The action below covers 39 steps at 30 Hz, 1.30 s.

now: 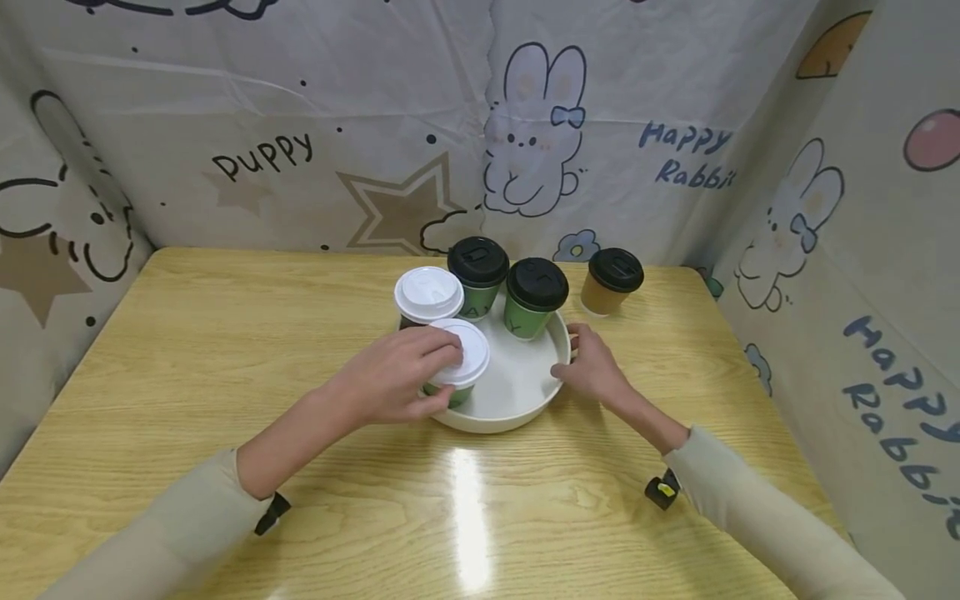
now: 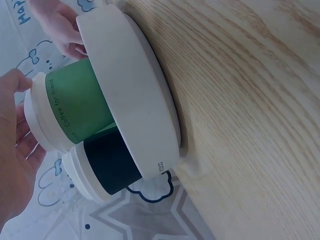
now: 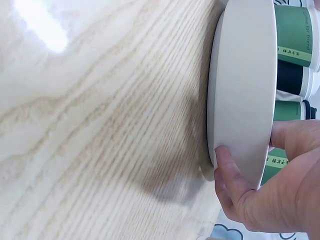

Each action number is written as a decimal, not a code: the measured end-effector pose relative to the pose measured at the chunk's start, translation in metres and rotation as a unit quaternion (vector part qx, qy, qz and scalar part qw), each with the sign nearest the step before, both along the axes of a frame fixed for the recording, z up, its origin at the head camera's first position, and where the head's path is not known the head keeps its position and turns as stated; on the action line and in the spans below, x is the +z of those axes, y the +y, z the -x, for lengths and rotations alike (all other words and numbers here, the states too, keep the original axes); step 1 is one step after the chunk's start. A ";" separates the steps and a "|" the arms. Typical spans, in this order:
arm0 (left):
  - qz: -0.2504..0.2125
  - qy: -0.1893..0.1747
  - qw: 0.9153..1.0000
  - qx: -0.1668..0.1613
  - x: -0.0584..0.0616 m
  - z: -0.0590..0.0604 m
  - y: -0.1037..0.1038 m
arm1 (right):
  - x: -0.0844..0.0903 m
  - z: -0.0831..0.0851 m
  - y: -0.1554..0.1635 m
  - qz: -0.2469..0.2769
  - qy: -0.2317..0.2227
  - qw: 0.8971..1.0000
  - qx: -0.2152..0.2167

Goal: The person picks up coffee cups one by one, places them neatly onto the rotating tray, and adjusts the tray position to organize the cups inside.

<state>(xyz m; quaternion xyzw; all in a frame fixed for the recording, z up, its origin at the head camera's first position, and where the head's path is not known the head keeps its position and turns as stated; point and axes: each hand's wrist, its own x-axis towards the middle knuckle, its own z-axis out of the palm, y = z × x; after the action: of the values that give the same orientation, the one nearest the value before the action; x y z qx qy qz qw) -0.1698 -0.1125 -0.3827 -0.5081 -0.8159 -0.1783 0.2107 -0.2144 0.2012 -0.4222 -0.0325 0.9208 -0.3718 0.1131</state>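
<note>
My left hand (image 1: pixel 393 375) grips a green paper cup (image 2: pixel 80 102) by its white lid (image 1: pixel 472 354), thumb on one side and fingers on the other. This cup stands at the near left of a round white tray (image 1: pixel 517 387). On the tray's right side, my right hand (image 1: pixel 594 367) pinches the raised wall, thumb over the rim and fingers (image 3: pixel 227 165) along the outside. Behind the gripped cup is a dark cup (image 2: pixel 111 160) with a white lid. Two green cups with black lids (image 1: pixel 477 262) (image 1: pixel 537 285) occupy the tray's far side.
A brown cup (image 1: pixel 602 296) with a black lid stands on the wooden table (image 1: pixel 262 333), off the tray at the back right. Cartoon-printed sheets (image 1: pixel 300 200) enclose the table at the back and both sides.
</note>
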 end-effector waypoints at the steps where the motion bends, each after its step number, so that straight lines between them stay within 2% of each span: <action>1: 0.000 -0.001 1.000 0.001 0.000 0.000 0.000 | 0.000 -0.001 0.000 0.002 -0.002 1.000 -0.001; 19: -0.005 -0.014 1.000 0.024 0.000 0.003 -0.008 | -0.002 -0.023 -0.004 0.049 -0.015 0.998 -0.024; 26: -0.011 -0.018 0.999 0.024 0.000 0.006 -0.011 | -0.004 -0.029 -0.006 0.040 -0.006 0.999 -0.035; 32: -0.001 -0.027 0.999 0.032 0.000 0.007 -0.012 | -0.006 -0.032 -0.006 0.053 -0.011 0.997 -0.046; 39: 0.005 -0.030 0.999 0.038 0.001 0.008 -0.012 | -0.008 -0.035 -0.006 0.044 -0.001 0.998 -0.044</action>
<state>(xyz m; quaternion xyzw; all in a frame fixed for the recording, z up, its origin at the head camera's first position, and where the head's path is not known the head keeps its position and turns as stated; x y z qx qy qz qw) -0.1778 -0.1249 -0.3818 -0.4721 -0.8416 -0.1806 0.1905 -0.1790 0.1955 -0.4299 0.0032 0.9039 -0.4168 0.0958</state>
